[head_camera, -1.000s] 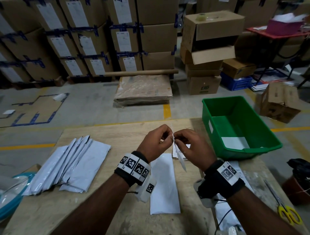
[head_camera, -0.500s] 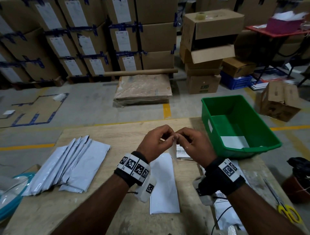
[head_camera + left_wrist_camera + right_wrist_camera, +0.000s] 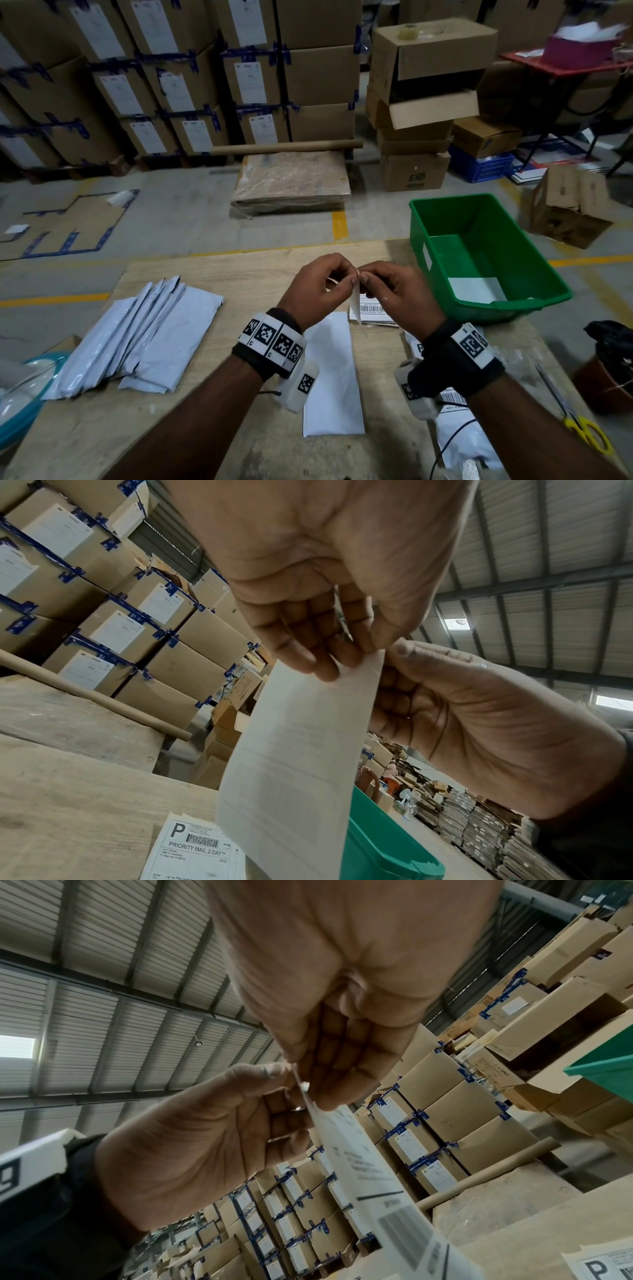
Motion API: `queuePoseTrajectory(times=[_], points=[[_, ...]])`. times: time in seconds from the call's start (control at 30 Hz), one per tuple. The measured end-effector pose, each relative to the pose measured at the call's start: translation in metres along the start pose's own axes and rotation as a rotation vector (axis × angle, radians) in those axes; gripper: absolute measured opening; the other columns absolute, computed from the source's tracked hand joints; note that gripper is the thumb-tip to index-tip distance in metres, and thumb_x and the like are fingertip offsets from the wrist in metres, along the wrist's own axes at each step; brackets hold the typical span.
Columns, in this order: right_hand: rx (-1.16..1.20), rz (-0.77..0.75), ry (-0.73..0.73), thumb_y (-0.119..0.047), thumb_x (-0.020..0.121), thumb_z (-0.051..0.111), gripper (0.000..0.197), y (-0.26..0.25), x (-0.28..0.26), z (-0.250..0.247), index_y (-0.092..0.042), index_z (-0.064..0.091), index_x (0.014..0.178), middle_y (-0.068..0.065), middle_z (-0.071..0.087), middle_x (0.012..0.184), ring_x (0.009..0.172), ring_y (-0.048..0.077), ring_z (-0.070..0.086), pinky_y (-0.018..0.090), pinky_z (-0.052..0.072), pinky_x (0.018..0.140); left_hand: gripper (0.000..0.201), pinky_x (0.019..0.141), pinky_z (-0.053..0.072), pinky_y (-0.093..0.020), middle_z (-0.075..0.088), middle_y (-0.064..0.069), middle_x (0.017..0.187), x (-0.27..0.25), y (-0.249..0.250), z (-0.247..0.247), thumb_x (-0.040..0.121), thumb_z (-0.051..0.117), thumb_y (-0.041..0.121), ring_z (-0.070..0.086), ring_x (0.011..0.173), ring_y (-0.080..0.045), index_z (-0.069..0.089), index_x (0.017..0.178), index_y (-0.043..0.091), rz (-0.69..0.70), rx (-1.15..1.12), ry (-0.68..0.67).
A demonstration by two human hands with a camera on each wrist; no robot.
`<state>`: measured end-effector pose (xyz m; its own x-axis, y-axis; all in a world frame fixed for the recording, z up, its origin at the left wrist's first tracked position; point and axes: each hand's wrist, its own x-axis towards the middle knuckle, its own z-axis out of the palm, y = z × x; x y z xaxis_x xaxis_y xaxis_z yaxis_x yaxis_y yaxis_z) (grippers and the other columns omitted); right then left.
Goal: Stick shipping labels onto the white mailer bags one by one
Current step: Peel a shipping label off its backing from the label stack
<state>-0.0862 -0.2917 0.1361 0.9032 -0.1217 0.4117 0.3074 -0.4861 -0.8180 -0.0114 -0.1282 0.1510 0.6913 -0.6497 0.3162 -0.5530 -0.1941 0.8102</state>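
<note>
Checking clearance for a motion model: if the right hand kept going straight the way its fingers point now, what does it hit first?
The right hand points toward the left hand, both pinching the top of the shipping label. Going straight on, it would likely meet the label, then the left fingers right behind; no gap is visible.

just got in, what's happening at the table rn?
A person is holding one shipping label up over the table, both hands pinching its top edge: left hand, right hand. It looks like they are picking the backing apart. A white mailer bag lies flat below, unlabelled. More bags wait at left; a green bin sits at right.
</note>
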Motion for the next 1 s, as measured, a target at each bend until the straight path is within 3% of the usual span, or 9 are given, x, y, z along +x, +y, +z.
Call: queuePoseTrajectory(times=[0.33, 0.63, 0.8, 1.0], points=[[-0.078, -0.042, -0.028, -0.012, 0.088, 0.061, 0.016, -0.0013, 0.0011, -0.0025, -0.017, 0.073, 0.096, -0.016, 0.066, 0.077, 0.073, 0.006, 0.063, 0.019, 0.046, 0.065, 0.006, 0.072, 0.054, -0.028, 0.066, 0.006, 0.083, 0.0001, 0.0019, -0.0023, 0.086, 0.063, 0.019, 0.064, 0.078, -0.011, 0.060, 0.089, 0.014, -0.042, -0.074, 0.019], [-0.167, -0.066, -0.032, -0.011, 0.085, 0.062, 0.017, -0.0035, -0.0009, -0.0033, -0.018, 0.073, 0.096, -0.012, 0.067, 0.081, 0.075, 0.003, 0.060, 0.014, 0.043, 0.066, 0.004, 0.070, 0.051, -0.019, 0.065, 0.004, 0.083, -0.0023, 0.0010, -0.0006, 0.089, 0.062, 0.010, 0.062, 0.077, -0.006, 0.060, 0.089, 0.013, -0.037, -0.067, 0.024], [-0.181, -0.085, -0.023, -0.012, 0.085, 0.062, 0.017, -0.0045, -0.0032, -0.0019, -0.019, 0.073, 0.097, -0.010, 0.068, 0.081, 0.074, 0.006, 0.060, 0.020, 0.047, 0.065, 0.006, 0.071, 0.054, -0.024, 0.065, 0.007, 0.084, -0.0050, 0.0015, 0.0004, 0.087, 0.065, 0.009, 0.063, 0.078, -0.005, 0.059, 0.088, 0.012, -0.053, -0.095, 0.020], [-0.184, -0.097, -0.015, -0.012, 0.085, 0.059, 0.019, -0.0069, -0.0055, -0.0012, -0.018, 0.072, 0.099, -0.012, 0.067, 0.081, 0.076, 0.006, 0.062, 0.023, 0.049, 0.067, 0.004, 0.069, 0.050, -0.020, 0.063, 0.011, 0.082, -0.0079, 0.0000, -0.0005, 0.086, 0.062, 0.013, 0.061, 0.075, -0.004, 0.059, 0.088, 0.016, -0.056, -0.127, 0.032]])
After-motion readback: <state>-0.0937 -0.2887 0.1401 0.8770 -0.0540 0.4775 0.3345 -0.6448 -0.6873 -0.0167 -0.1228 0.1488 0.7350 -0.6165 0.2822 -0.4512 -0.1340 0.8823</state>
